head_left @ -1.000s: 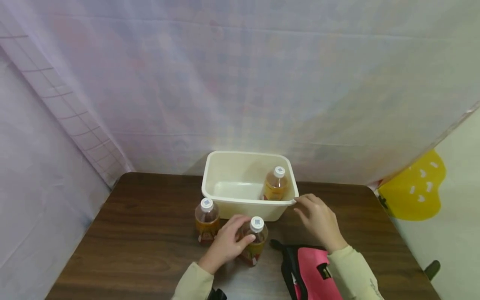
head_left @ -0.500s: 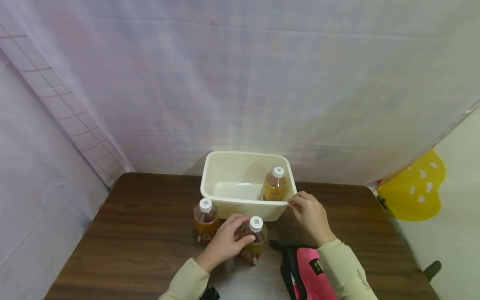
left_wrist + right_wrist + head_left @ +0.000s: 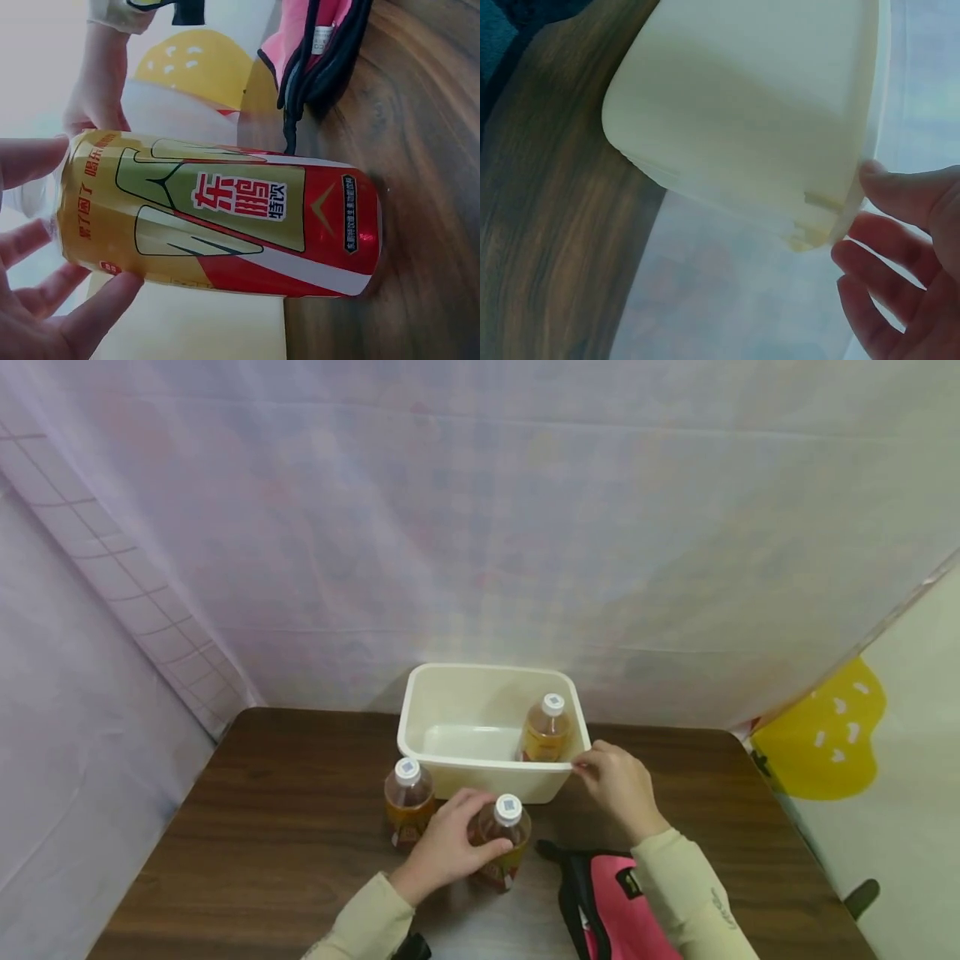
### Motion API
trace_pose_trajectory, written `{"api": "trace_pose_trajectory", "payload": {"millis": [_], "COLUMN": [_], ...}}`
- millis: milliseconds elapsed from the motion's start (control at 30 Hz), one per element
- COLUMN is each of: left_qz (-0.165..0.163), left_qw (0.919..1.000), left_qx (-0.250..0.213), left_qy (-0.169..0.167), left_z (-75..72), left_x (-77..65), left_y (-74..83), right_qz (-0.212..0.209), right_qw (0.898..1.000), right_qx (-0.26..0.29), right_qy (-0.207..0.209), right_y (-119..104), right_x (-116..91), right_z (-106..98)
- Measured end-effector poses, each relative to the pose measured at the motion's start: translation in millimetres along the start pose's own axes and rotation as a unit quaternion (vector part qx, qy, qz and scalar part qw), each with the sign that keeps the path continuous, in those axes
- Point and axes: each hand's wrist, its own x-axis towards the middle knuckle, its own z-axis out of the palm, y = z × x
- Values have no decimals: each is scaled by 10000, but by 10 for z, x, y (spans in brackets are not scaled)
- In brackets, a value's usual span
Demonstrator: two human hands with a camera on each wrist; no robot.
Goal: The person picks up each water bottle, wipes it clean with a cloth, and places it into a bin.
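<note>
My left hand [image 3: 446, 847] holds a clear drink bottle [image 3: 507, 864] with a white cap and a gold and red label round its upper part. The left wrist view shows this bottle's label [image 3: 225, 217] close up, its base near the wooden surface. At the near right corner of a cream plastic bin [image 3: 487, 766], my right hand [image 3: 621, 789] pinches the rim. The right wrist view has the bin's wall [image 3: 742, 97] with thumb and fingers at its edge. Inside the bin, on the right, stands a matching bottle [image 3: 545, 739]. Another such bottle [image 3: 408, 814] stands left of my left hand.
A pink and black bag [image 3: 626, 910] lies at the table's near right, partly under my right forearm. The brown wooden table [image 3: 285, 843] ends at the back against a pale curtain [image 3: 480, 527]. A yellow decoration [image 3: 825, 735] is on the right wall.
My right hand has shifted left along the bin's corner and closed its fingers on the rim. The left hand stays on its bottle. The whole scene drifts slightly left in view.
</note>
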Motion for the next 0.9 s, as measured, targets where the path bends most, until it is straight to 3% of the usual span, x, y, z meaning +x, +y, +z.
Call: {"api": "trace_pose_trajectory", "payload": {"millis": [133, 300, 500, 767, 900], "left_qz": [25, 283, 400, 633, 706], "left_qw": [9999, 9990, 9983, 9979, 9974], "left_qx": [165, 349, 415, -73, 138], "left_qy": [23, 15, -79, -145, -39], "left_z": [-51, -247, -637, -1216, -1443], "left_x": [-1, 28, 103, 257, 402], "left_y": [32, 159, 423, 827, 969], "right_qz": [-64, -160, -6, 134, 142], "right_qw": [9999, 9997, 9997, 9990, 9991], "right_qx": [-59, -168, -158, -207, -159], "right_qy": [-59, 56, -204, -375, -356], "right_y": [-15, -21, -19, -25, -32], "right_x": [21, 28, 44, 43, 39], "right_z": [-18, -44, -66, -76, -71]}}
